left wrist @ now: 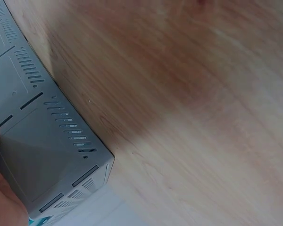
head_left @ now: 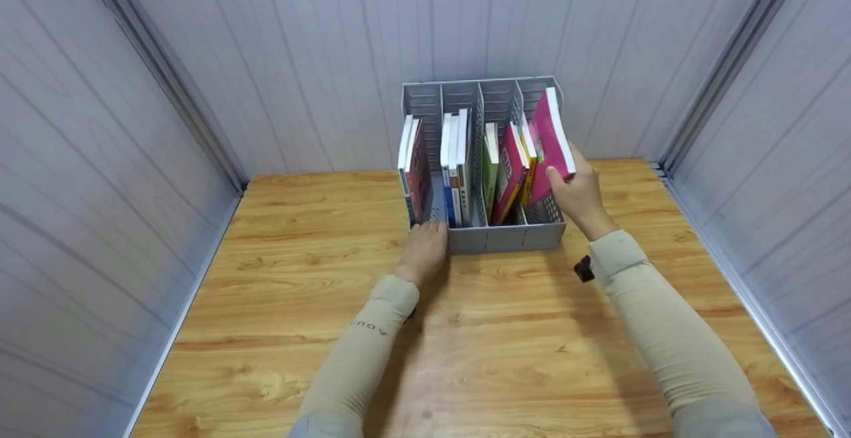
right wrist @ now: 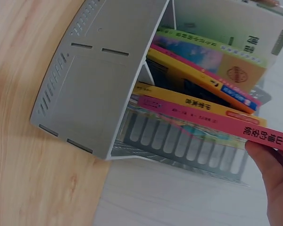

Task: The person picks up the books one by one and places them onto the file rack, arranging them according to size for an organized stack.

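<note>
A grey divided book rack point(head_left: 505, 238) stands on the wooden table against the back wall, with books upright in its compartments. My right hand point(head_left: 580, 189) pinches a pink book point(head_left: 549, 142) by its near end, thumb on the cover. That book is tilted and raised above its neighbours, its lower part within the rightmost compartment, beside a yellow book point(right wrist: 179, 100). My left hand point(head_left: 427, 248) grips the rack's front lip at the left, fingers over the edge. In the left wrist view, only part of that hand point(left wrist: 4, 200) shows against the rack's front face point(left wrist: 42, 146).
The leftmost compartment holds books, one with a dark red cover point(head_left: 417, 169). Several white-edged books point(head_left: 455, 165) fill the second. A green book point(head_left: 491, 165) and a leaning red book point(head_left: 510, 169) stand in the third. Grey panel walls point(head_left: 764, 159) enclose the table point(head_left: 299, 258).
</note>
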A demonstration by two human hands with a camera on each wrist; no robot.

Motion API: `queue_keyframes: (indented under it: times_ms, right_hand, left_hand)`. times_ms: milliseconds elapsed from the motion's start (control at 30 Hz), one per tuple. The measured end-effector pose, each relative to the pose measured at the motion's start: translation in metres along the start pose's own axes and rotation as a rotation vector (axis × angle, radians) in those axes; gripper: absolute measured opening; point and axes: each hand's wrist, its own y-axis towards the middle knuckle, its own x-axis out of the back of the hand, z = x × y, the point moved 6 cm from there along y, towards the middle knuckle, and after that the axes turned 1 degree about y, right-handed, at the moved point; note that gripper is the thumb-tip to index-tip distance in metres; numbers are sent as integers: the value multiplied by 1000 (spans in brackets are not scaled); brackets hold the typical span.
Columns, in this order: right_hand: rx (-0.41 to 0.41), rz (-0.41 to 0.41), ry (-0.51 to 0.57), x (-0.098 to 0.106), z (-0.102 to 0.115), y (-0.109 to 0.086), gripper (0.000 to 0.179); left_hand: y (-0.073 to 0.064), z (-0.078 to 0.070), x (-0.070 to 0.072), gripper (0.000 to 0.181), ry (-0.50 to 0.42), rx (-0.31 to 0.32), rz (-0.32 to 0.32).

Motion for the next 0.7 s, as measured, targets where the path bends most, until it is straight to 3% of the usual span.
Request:
queue_keyframes:
  times_ms: [333, 700]
  right_hand:
    - [-127, 143, 34, -21, -19, 25, 62]
    - [-211, 237, 85, -38, -37, 36, 70]
  left_hand:
    - [0, 1, -4, 21, 2, -1, 13]
    - [3, 3, -8, 23, 4, 27, 32]
